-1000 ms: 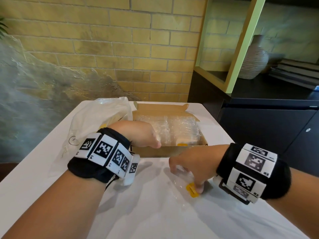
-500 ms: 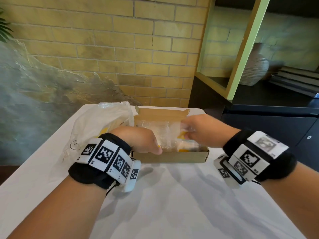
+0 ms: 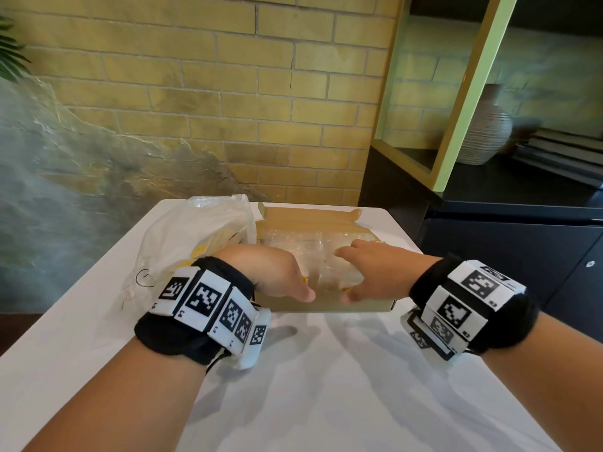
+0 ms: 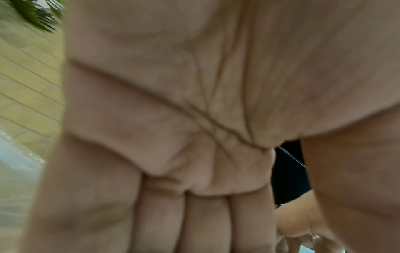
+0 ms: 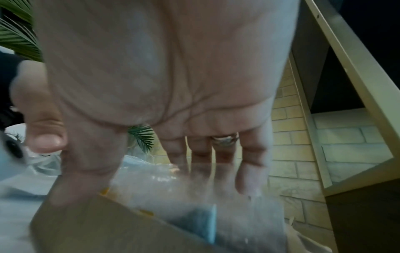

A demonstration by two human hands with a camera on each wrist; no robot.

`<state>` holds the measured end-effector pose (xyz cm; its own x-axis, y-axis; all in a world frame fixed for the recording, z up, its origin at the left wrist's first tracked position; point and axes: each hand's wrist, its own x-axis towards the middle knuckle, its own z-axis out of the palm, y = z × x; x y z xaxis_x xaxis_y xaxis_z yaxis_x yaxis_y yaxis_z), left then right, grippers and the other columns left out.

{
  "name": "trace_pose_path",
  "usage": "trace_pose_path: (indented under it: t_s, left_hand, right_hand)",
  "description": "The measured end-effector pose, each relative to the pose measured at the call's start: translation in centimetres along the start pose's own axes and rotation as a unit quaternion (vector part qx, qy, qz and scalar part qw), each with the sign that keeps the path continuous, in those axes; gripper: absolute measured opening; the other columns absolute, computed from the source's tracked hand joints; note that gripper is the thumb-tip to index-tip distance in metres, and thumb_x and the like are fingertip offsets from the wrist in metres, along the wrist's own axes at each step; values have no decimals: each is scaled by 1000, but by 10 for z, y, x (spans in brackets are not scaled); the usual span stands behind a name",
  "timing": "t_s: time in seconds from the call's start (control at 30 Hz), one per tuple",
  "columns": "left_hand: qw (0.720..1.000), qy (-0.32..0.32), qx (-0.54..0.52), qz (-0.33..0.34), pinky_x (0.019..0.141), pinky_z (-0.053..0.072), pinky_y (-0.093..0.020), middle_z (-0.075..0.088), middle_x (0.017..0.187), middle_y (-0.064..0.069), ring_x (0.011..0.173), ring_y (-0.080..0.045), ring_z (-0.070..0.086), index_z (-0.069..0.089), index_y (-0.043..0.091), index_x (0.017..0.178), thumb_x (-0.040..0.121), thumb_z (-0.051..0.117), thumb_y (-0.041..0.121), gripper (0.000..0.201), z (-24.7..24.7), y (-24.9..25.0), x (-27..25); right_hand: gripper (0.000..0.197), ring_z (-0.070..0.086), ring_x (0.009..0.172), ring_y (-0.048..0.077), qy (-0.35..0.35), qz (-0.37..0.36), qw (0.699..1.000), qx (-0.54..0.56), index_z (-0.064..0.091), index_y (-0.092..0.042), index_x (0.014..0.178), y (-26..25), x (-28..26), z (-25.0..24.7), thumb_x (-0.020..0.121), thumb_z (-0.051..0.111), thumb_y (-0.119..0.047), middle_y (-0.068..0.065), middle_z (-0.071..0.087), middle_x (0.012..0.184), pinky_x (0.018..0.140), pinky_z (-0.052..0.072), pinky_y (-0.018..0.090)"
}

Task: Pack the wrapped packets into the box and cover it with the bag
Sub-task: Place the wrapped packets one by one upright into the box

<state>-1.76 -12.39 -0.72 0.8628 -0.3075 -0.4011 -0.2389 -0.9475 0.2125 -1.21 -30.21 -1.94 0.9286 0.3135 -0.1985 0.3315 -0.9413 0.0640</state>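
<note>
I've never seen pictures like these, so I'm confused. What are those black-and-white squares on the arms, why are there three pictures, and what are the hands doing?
Those squares are markers on wristbands; a person wears them, plus small cameras. The big picture comes from a camera on the head. The two close, blurry ones come from cameras on each wrist, looking along the palm. On the white table stands a cardboard box with clear wrapped packets inside, and a plastic bag beside it. The left hand rests at the box's front edge. The right hand lies on a packet, fingers spread.
</note>
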Motion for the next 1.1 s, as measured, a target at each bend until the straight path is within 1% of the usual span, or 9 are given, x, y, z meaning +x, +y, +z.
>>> trace_pose_path:
  t_s: [0.1,0.2,0.27,0.33,0.43,0.5,0.7,0.83,1.1]
  left_hand:
    - [1000,2,16,1,97,43,-41,54,115,-10,115,-32,52,58,2,110,90,47,53,56,-1,0,0]
    - [1000,4,27,-8,97,42,-46,53,119,-22,112,-41,52,54,-5,109,90,47,54,62,-1,0,-1]
    - [1000,8,16,-11,84,47,-41,58,106,-26,89,-42,58,55,-7,105,89,48,54,64,-3,-2,-1]
    - [999,30,-6,-8,66,38,-30,54,69,-16,61,-23,45,58,-5,90,88,51,53,58,-5,-5,-2]
    - [998,61,-28,-3,54,27,-25,36,54,2,51,-15,33,50,14,55,87,53,51,49,-10,-8,-1]
    - [998,56,-35,7,54,25,-26,32,54,2,51,-16,31,40,17,52,87,54,50,50,-10,-9,-1]
    - [999,27,-22,20,60,35,-26,48,60,4,58,-13,44,60,17,69,87,54,52,40,-3,-4,3]
    - [1000,-8,0,3,96,45,-33,64,115,7,104,-15,58,64,24,116,88,50,55,45,2,-2,3]
    - [998,-14,52,-26,94,47,-36,62,106,3,103,-20,58,62,18,118,86,48,60,55,4,-2,7]
  right_hand:
    - [47,50,112,26,37,-22,999,-23,42,-22,134,2,-4,3,89,53,-15,4,48,124,91,44,35]
    - [40,52,105,24,44,-24,999,-17,53,-22,124,7,-7,3,89,45,-4,0,49,105,80,42,29]
    - [38,52,103,23,55,-21,998,-18,57,-22,120,9,-9,0,89,47,-3,2,52,106,78,40,28]
    - [39,52,103,22,58,-19,998,-19,57,-22,119,9,-11,-3,87,49,-1,2,55,112,80,42,30]
    - [48,53,102,24,72,-22,997,-14,53,-24,122,6,-14,-5,84,48,5,3,53,114,78,44,30]
    - [50,53,99,23,92,-26,995,8,50,-24,122,4,-17,-8,82,48,6,2,52,111,78,46,30]
    - [35,53,92,14,38,-72,994,76,56,-22,118,-11,-23,-7,85,50,-10,-5,60,103,82,46,27]
    - [38,53,92,18,-48,-47,997,37,55,-19,121,-12,-18,3,86,59,-33,0,61,112,82,46,31]
    - [45,47,85,17,-83,-1,997,12,57,-15,117,-6,-14,8,85,57,-47,-6,47,89,76,41,29]
